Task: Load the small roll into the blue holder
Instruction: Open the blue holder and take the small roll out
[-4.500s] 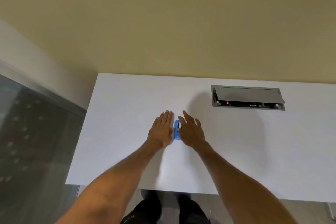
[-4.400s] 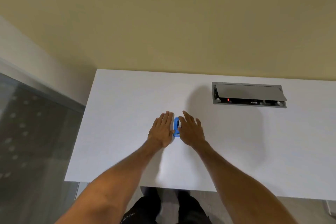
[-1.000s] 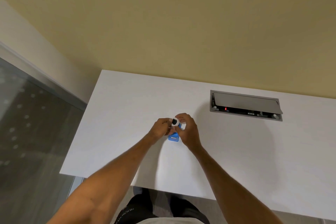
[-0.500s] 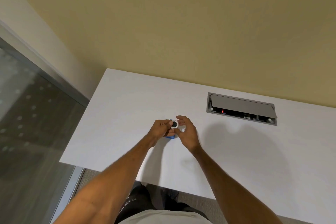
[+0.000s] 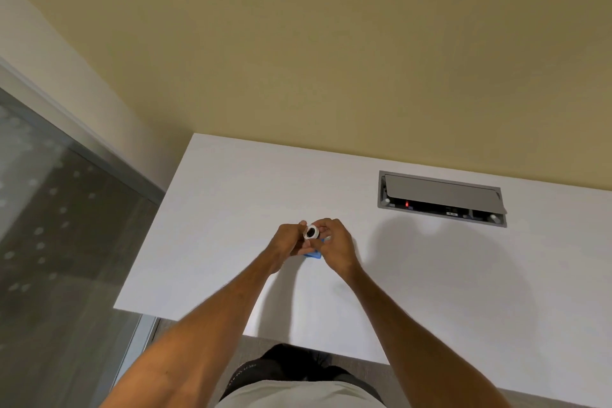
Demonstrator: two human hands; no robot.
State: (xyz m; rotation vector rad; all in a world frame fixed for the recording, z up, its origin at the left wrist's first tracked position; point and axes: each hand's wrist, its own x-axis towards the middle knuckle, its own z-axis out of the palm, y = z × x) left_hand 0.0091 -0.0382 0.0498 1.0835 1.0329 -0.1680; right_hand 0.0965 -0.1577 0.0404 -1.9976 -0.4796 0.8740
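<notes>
A small white roll (image 5: pixel 311 232) with a dark core is pinched between the fingertips of both hands, a little above the white table (image 5: pixel 215 225). My left hand (image 5: pixel 287 240) grips its left side and my right hand (image 5: pixel 336 247) closes over its right side. Only a corner of the blue holder (image 5: pixel 314 255) shows below the hands. I cannot tell whether a hand holds the holder or whether it rests on the table.
A grey recessed cable box (image 5: pixel 442 198) with a half-raised lid and a small red light sits in the table at the back right. The table's left edge borders a glass partition (image 5: pixel 59 225). A beige wall rises right behind the table.
Both hands went from lying flat on either side of the blue holder to closing on the small white roll and raising it. Over the last second the hands have hardly moved.
</notes>
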